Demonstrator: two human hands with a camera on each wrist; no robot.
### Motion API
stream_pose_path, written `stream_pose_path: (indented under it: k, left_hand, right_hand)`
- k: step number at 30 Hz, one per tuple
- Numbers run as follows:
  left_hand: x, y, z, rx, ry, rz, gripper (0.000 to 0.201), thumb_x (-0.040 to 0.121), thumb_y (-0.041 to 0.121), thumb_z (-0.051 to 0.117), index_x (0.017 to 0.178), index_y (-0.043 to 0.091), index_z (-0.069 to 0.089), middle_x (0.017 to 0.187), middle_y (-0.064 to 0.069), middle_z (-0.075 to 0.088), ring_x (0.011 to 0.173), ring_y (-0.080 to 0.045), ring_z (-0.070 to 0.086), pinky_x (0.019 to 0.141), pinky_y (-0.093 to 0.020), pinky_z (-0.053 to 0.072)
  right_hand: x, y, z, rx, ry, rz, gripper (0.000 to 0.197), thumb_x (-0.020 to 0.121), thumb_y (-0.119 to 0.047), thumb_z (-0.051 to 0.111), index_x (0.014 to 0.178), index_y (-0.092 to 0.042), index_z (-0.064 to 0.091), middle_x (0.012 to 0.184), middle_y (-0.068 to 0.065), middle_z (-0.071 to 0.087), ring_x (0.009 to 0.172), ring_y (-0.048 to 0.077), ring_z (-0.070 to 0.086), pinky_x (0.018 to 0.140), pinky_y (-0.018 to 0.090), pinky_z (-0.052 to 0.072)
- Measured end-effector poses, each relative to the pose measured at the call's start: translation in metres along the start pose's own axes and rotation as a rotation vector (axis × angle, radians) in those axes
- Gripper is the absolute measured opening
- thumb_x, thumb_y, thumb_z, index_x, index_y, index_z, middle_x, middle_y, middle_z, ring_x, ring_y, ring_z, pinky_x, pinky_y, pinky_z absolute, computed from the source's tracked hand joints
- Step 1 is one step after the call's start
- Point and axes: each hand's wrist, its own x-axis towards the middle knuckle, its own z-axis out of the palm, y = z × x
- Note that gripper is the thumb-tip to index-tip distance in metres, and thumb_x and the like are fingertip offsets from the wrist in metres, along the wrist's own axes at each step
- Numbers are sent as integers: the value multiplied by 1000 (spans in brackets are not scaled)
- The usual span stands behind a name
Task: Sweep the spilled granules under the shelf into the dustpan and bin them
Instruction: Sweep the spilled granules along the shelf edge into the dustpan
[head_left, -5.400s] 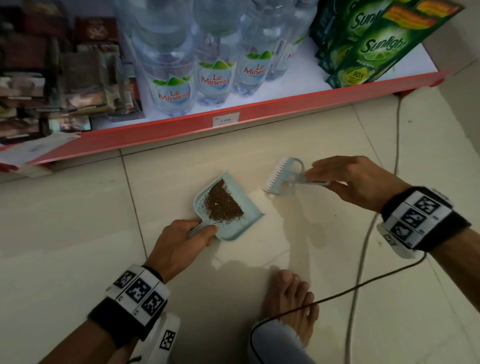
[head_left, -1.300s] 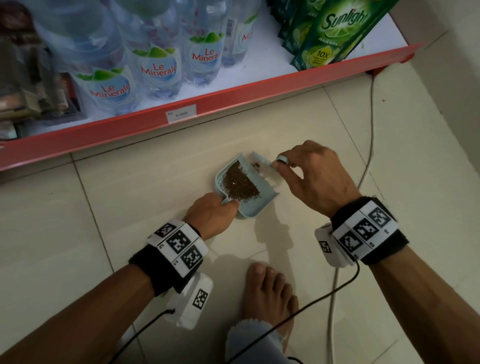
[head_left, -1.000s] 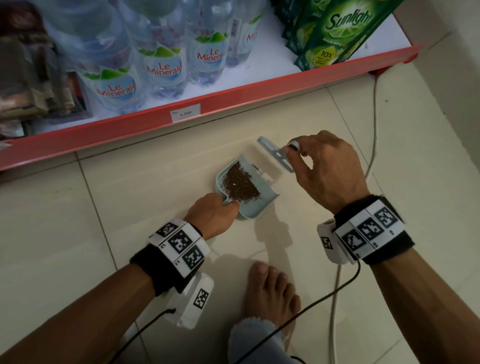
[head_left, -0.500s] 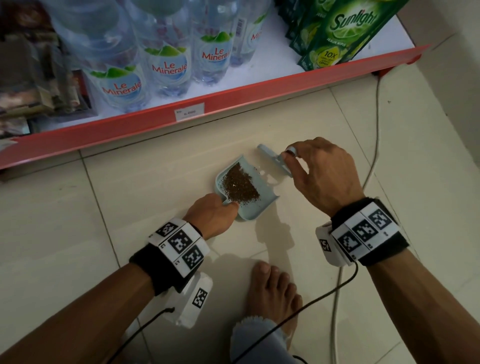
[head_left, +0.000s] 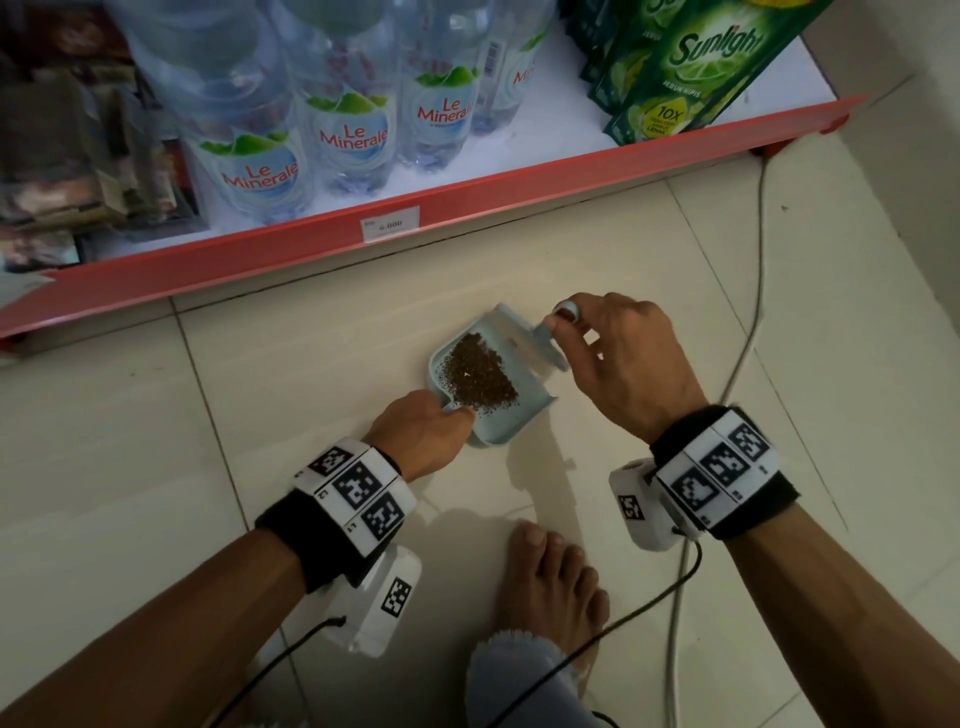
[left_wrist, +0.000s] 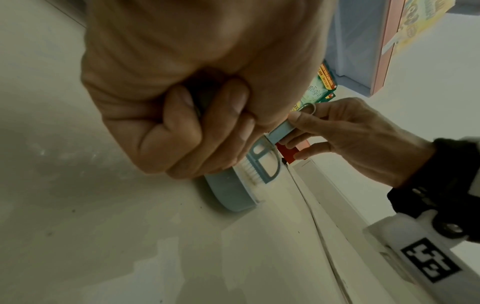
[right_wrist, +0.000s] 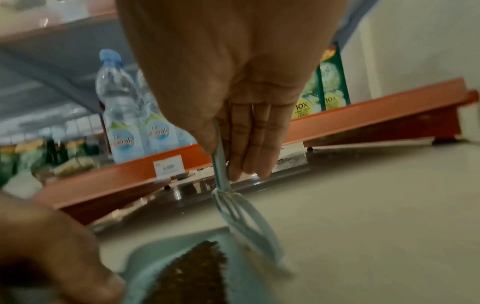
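A pale blue dustpan (head_left: 493, 431) lies on the tiled floor, holding a heap of brown granules (head_left: 480, 371). My left hand (head_left: 434, 418) grips its handle from the near side; the left wrist view shows the fingers (left_wrist: 197, 131) curled round it. My right hand (head_left: 566, 325) pinches the handle of a small blue brush (head_left: 530, 340). The brush bristles rest at the pan's far right open edge. The right wrist view shows the brush (right_wrist: 244, 222) slanting down onto the dustpan (right_wrist: 145, 259) beside the granules (right_wrist: 197, 273).
A red-edged shelf (head_left: 467, 197) runs across the far side, low over the floor. It holds water bottles (head_left: 353, 114) and green Sunlight pouches (head_left: 696, 62). A cable (head_left: 758, 260) trails along the right. My bare foot (head_left: 550, 582) is just behind the pan.
My right hand brought the brush from the floor on the right to the dustpan, lifted it a second ago, then lowered it onto the pan's edge. The left hand and dustpan have stayed put.
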Motion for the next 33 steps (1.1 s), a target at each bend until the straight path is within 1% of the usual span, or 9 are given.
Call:
stream_pose_path:
  k: [5,9,13,17,21,23,26,29,33]
  left_hand:
    - [-1,-4,-2,-2,-1,-20,43,95,41,50,93,0,61,116,-28,66,109,-43,64,86,-47,55]
    - [-1,-7,-2,-25,-8,-32,47,95,43,52,92,-3,62,115,-29,66,108,-43,64,86,-47,54]
    - [-2,-10,-4,-36,6,-42,40,94,44,52,87,6,61,116,-27,66,109,-42,64,91,-48,53]
    - [-3,-13,-5,-38,3,-69,53,93,45,52,108,-4,62,118,-26,65,112,-43,63,93,-50,52]
    - [-3,-14,-6,-47,8,-58,38,93,44,53,81,9,61,107,-24,67,91,-39,66,80,-44,54]
    - [-4,-14,-7,-54,14,-60,36,93,44,53,73,13,53,100,-26,67,78,-35,62,73,-39,50]
    - [-5,-14,-8,-52,7,-62,39,93,44,53,87,5,61,116,-26,65,99,-42,66,84,-47,54]
    - [-5,-17,-9,-43,3,-79,54,93,44,53,114,-6,61,122,-27,64,114,-44,61,95,-51,51]
    - [-4,-21,-10,-45,1,-80,56,94,45,53,115,-6,60,123,-27,63,115,-43,61,95,-50,51]
  right_hand:
    - [-1,-1,-4,37,156,25,25,101,-31,52,94,-15,69,79,3,70,65,21,64,59,41,56]
    - [2,3,-4,-153,78,45,31,102,-34,46,101,-14,70,85,5,69,69,21,59,60,36,53]
    - [-5,-11,5,-52,-35,-31,30,102,-32,46,97,-14,69,77,4,65,64,20,58,63,37,52]
    - [-5,-15,6,46,102,-8,28,102,-32,48,95,-13,68,78,5,67,65,22,62,59,41,56]
    - [2,-9,2,-147,171,53,30,102,-33,48,95,-12,68,78,6,65,64,23,58,55,35,52]
    - [2,-10,5,-177,83,48,31,102,-34,46,97,-13,68,79,5,64,64,23,58,56,31,48]
    - [-4,-17,9,-41,-29,0,29,102,-36,46,98,-17,67,79,3,67,64,22,62,60,37,53]
    - [-6,-19,7,-26,76,-4,28,102,-38,47,96,-18,66,80,1,69,63,22,64,57,38,54]
    - [3,-8,4,-213,154,95,33,102,-41,43,99,-19,67,84,2,68,64,22,60,55,31,48]
